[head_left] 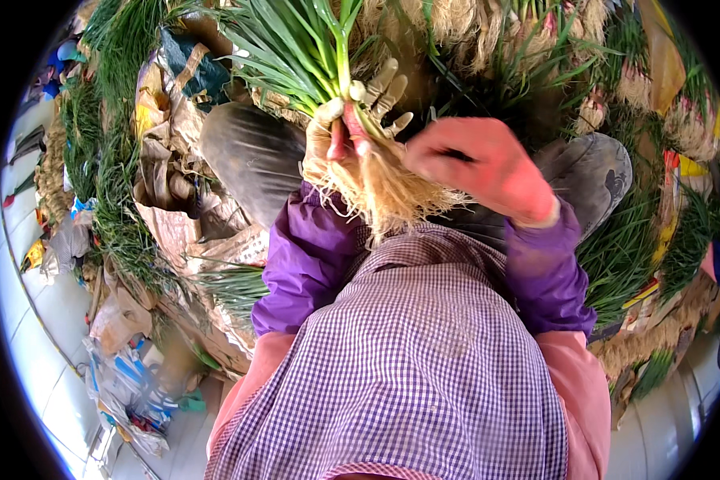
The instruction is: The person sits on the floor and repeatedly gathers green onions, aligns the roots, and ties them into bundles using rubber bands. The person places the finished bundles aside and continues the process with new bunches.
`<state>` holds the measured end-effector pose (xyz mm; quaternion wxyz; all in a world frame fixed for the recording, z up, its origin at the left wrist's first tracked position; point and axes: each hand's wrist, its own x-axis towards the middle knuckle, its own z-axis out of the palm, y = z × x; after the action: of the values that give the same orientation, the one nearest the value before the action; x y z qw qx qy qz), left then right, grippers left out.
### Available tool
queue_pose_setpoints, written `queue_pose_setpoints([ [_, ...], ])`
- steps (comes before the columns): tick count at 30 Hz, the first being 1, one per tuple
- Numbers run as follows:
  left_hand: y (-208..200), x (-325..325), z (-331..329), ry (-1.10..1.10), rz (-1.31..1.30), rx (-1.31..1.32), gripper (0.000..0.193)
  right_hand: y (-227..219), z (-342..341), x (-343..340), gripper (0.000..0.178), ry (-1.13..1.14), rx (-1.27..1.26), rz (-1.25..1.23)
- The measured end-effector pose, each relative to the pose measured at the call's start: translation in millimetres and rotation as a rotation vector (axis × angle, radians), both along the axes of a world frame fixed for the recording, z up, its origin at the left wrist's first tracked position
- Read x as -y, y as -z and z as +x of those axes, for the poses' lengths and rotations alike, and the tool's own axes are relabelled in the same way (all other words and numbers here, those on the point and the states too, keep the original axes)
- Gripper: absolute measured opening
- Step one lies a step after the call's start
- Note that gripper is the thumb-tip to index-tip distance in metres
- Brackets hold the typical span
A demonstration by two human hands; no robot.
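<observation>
My left hand [322,136], in a pale glove, grips a small bunch of green garlic [340,144]. Its long green leaves point away from me, the stem bases are reddish, and a thick tuft of straw-coloured roots [396,188] hangs toward my apron. Just right of those roots is my right hand [488,168] in a coral-red glove, somewhat blurred. Its fingers curl toward the thumb around a dark gap, with the tips close to the roots. Whatever they may pinch is hidden.
More rooted green plants [536,32] lie at the far side and right. Crumpled brown paper sacks [172,208] and heaps of green leaves [120,216] spread to my left. My bent knees [252,156] flank the work. Plastic litter [136,384] lies at lower left.
</observation>
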<state>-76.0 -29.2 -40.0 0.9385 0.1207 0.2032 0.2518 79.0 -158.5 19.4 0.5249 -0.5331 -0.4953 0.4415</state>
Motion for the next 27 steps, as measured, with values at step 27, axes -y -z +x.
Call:
queue_pose_setpoints([
  [27, 8, -20, -29, -0.051, 0.014, 0.136, 0.026, -28, -20, 47, 0.016, -0.167, 0.222, 0.180],
])
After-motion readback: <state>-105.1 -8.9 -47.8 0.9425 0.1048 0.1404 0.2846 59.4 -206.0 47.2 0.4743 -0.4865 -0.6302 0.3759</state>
